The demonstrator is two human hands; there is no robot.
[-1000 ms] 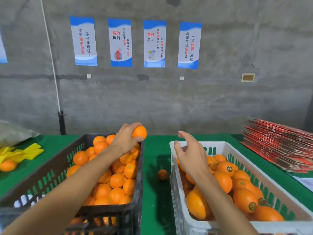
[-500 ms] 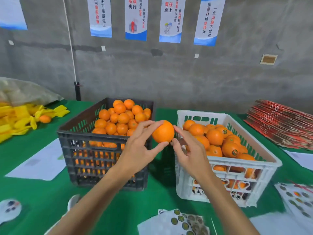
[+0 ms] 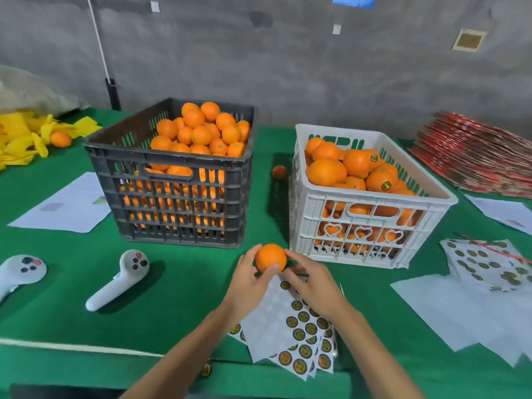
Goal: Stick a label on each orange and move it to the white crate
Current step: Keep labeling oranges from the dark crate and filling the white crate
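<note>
Head view, left to right: at the far left lies a heap of yellow sheets point(image 3: 20, 136) with 1 stray orange point(image 3: 60, 139) on it. Near the left edge sit 2 white controllers point(image 3: 118, 279) on the green worktop point(image 3: 187, 289), with a white paper point(image 3: 66, 204) beyond them. The black crate point(image 3: 175, 180) stands behind, heaped with unlabelled fruit.

Near centre, the left hand point(image 3: 247, 279) has its fingers and thumb curled round the held orange point(image 3: 271, 257), lifting it just above the label sheets point(image 3: 299, 335). The right hand point(image 3: 312, 283) lies beside it; 1 fingertip touches the fruit's right side, while the other fingers curl down toward the sheets. Whether they pinch a label cannot be told.

A small loose orange point(image 3: 279, 172) lies in the gap between the crates. The white crate point(image 3: 371, 226) to the right holds labelled fruit almost to its rim. Further right are more sticker sheets point(image 3: 486, 264), blank backing papers point(image 3: 460, 309), and a red stack point(image 3: 472, 159) at the far edge.

The step in hand appears to be labelling: no sticker shows on the held fruit. The next move likely calls for peeling 1 label, pressing it flat onto the skin, then carrying the fruit right and up over the white crate's near wall.
</note>
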